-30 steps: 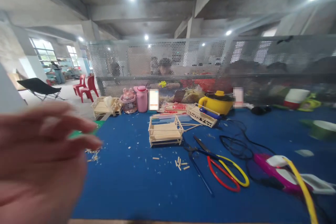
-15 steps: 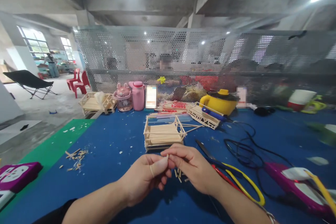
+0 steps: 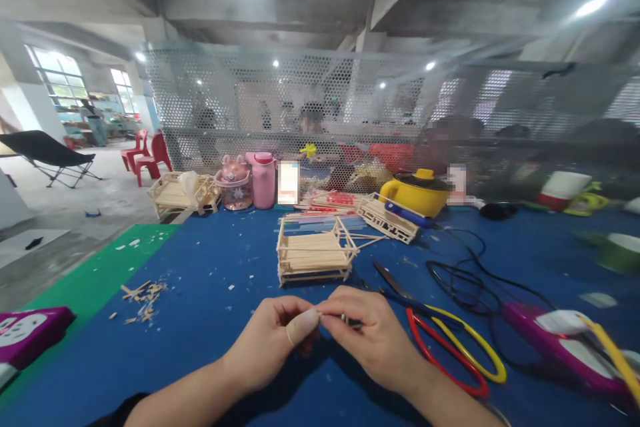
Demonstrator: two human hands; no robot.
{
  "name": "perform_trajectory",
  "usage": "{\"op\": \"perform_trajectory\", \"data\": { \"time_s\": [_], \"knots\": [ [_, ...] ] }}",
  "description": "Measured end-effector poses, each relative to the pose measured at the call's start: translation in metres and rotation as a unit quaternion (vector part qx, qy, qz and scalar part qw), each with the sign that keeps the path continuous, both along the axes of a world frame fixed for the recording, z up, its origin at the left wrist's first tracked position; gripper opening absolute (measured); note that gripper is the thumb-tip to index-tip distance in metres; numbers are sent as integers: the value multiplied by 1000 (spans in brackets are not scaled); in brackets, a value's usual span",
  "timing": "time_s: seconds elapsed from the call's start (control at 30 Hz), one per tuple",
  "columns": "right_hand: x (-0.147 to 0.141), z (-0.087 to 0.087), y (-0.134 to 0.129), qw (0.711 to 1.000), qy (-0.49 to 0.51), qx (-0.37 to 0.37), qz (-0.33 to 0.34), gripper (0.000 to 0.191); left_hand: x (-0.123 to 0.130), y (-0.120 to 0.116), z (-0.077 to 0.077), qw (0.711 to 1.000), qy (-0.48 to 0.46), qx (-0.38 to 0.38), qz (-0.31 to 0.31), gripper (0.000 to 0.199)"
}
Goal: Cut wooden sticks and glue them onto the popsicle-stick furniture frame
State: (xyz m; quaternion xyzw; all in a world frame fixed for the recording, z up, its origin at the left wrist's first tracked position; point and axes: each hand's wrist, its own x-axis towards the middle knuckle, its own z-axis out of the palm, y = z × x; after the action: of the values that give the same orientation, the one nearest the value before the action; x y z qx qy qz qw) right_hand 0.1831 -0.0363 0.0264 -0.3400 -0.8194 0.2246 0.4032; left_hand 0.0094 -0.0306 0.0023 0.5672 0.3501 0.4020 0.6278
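Observation:
My left hand (image 3: 280, 333) and my right hand (image 3: 367, 330) meet above the blue table, fingertips together. Both are pinched closed at a tiny pale piece, mostly hidden between the fingertips and too small to name. Short dark-ended bits show by my right fingers. Just beyond my hands stands a small frame of pale wooden sticks (image 3: 316, 251) with a slatted deck and raised rails; neither hand touches it. Scissors (image 3: 395, 282) with red and yellow handles lie open to the right of my right hand.
Stick offcuts (image 3: 145, 297) lie at the left. Behind are another stick model (image 3: 181, 195), a pink bottle (image 3: 262, 180), loose sticks and a yellow pot (image 3: 420, 195). Black cables (image 3: 457, 280) and a purple power strip (image 3: 550, 347) lie at the right. A perforated metal screen spans the back.
My hands have drawn slightly lower, away from the stick frame, showing more of its lower edge. The view has shifted a little, and more of the scissors' red handle shows.

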Motion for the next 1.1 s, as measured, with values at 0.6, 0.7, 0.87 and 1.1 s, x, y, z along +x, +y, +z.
{"op": "perform_trajectory", "data": {
  "time_s": [0.6,0.7,0.87,1.1],
  "knots": [
    [110,-11,-23,846,-347,18,-404,37,0,0,2,998,-24,-49,-10,39],
    [130,-23,-29,846,-360,-22,-392,43,0,1,0,998,-35,-58,-2,37],
    [128,-29,-31,835,-373,-8,-404,44,0,3,-4,996,-62,-62,-5,31],
    [125,-23,-41,870,-335,-21,-361,38,-2,3,-4,995,-62,-83,-9,33]
  ]
}}
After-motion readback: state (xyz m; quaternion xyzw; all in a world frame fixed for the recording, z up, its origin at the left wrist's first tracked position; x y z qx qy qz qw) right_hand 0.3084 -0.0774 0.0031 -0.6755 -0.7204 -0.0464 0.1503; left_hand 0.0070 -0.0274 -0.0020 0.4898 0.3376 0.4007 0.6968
